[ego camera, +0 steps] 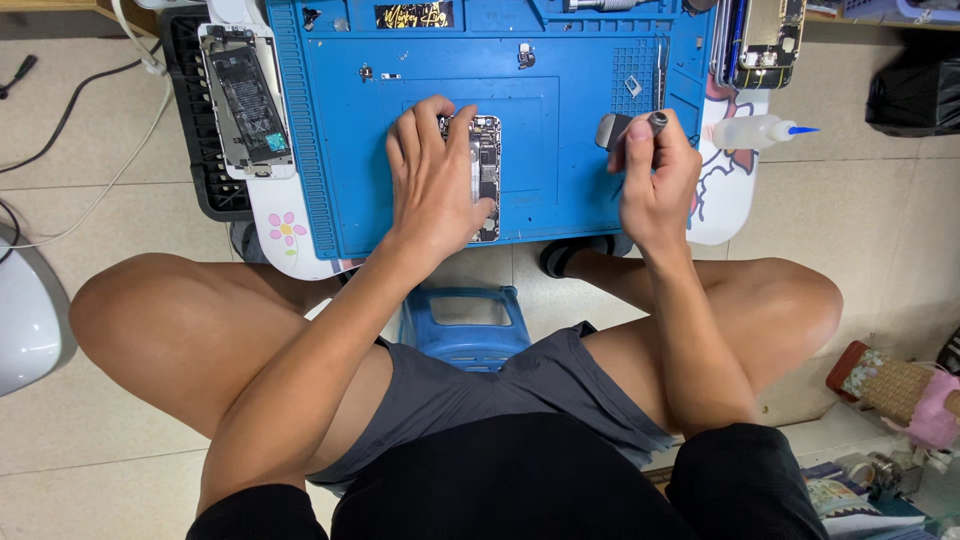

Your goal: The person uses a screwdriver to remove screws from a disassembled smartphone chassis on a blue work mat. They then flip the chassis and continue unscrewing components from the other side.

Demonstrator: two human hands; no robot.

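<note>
At the far left of the low desk (pixel 735 200) a second opened phone (pixel 247 100) lies face-up on a black tray (pixel 205 150), its dark battery showing, well apart from either hand. Next comes the blue work mat (pixel 340 150), which covers most of the desk. Near the mat's middle lies the opened phone body (pixel 486 170), its long axis running away from the person, toward the far edge. The left hand (pixel 432 175) lies flat on it, fingers spread and pointing away, palm pressing it down, so only the phone's right side and the lower corner show past the fingers. That hand is plainly the nearer one; it touches the phone.

To the right, just beside the phone but clear of it, the right hand (pixel 655 175) is closed around a small dark tool (pixel 640 125) with a round metal cap, held upright above the mat. Its working tip is hidden behind the fingers, so I cannot tell its kind. Between the two hands the mat is bare of large parts; a few tiny bits lie farther up.

Further right a small squeeze bottle (pixel 752 131) with a blue nozzle lies on its side, nozzle pointing right. Beyond it, at the far right corner, another bare phone frame (pixel 768 40) rests.
</note>
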